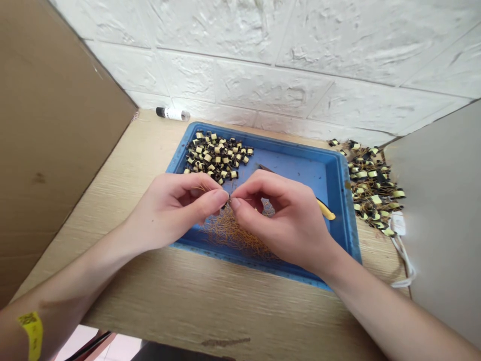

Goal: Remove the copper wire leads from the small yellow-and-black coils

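Over the blue tray (300,173), my left hand (180,205) is closed in a pinch round a small coil, mostly hidden by the fingers, with thin copper-coloured wires sticking out. Fingertips of my right hand (280,215) are pinched at the same spot, almost touching the left thumb, on what looks like a wire end of that coil. Beneath the hands lies a heap of loose copper-coloured wire bits (236,233). A tool with a yellow handle (326,209) and a dark pointed tip (266,168) lies in the tray, its middle hidden behind my right hand.
Many black coils with pale yellow tape (216,155) are piled in the tray's far left. More coils, with long wires (370,185), lie right of the tray beside a white plug and cord (399,225). A small bottle (173,114) lies by the white wall (240,85).
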Demonstrator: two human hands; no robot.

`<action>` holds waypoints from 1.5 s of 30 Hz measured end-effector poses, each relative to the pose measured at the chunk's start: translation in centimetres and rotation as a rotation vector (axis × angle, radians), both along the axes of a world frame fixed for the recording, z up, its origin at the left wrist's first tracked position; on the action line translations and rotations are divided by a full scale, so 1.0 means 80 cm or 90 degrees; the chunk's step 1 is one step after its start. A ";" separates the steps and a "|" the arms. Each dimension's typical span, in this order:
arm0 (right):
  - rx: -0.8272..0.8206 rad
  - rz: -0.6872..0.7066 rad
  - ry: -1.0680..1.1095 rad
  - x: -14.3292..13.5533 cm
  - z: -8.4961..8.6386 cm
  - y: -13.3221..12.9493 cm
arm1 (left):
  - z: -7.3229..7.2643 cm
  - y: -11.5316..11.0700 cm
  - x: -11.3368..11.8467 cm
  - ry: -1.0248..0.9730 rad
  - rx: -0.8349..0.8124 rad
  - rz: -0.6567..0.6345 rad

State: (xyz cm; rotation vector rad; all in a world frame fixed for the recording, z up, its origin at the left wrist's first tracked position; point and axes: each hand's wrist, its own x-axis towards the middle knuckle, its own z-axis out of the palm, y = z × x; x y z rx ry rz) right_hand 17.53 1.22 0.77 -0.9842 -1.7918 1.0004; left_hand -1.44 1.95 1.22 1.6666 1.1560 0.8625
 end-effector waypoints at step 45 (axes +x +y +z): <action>-0.072 -0.002 0.024 0.000 0.003 -0.001 | -0.003 0.000 0.001 -0.052 -0.023 -0.010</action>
